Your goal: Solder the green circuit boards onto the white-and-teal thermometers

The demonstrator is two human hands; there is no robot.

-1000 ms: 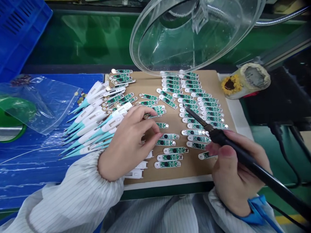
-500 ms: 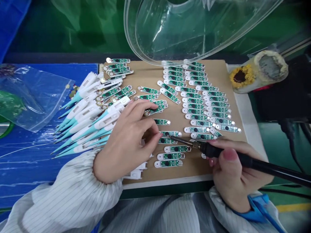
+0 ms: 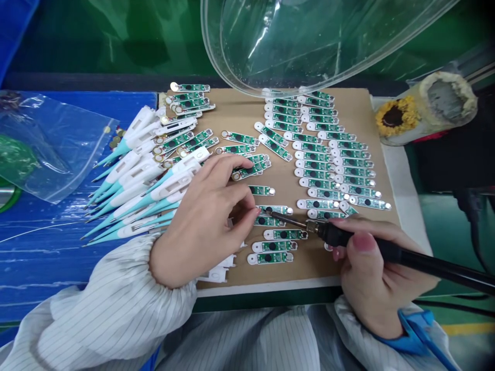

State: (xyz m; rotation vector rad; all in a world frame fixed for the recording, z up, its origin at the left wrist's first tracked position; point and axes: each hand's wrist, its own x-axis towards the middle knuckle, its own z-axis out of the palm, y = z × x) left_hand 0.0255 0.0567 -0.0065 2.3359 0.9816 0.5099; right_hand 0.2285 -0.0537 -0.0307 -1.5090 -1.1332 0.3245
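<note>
My right hand (image 3: 381,263) grips a black soldering iron (image 3: 390,252) like a pen, its metal tip touching a small green circuit board (image 3: 284,210) on a white plastic strip. My left hand (image 3: 209,221) reaches in from the left with thumb and forefinger pinched together at that board's left end. What lies between those fingertips is too small and hidden to make out. Beneath the other fingers is a small pile of similar boards (image 3: 253,167). White-and-teal digital thermometers (image 3: 154,193) lie heaped left of this hand, partly under my forearm.
Rows of circuit boards (image 3: 315,159) cover the right of the brown cardboard (image 3: 232,113). A clear plastic shield (image 3: 309,62) hangs above the far edge. At the right stands a pot with a sunflower (image 3: 441,111); a plastic bag (image 3: 58,149) lies left on blue sheeting.
The whole view has shifted slightly. Both hands keep their pose, and the iron's tip stays at the same board.
</note>
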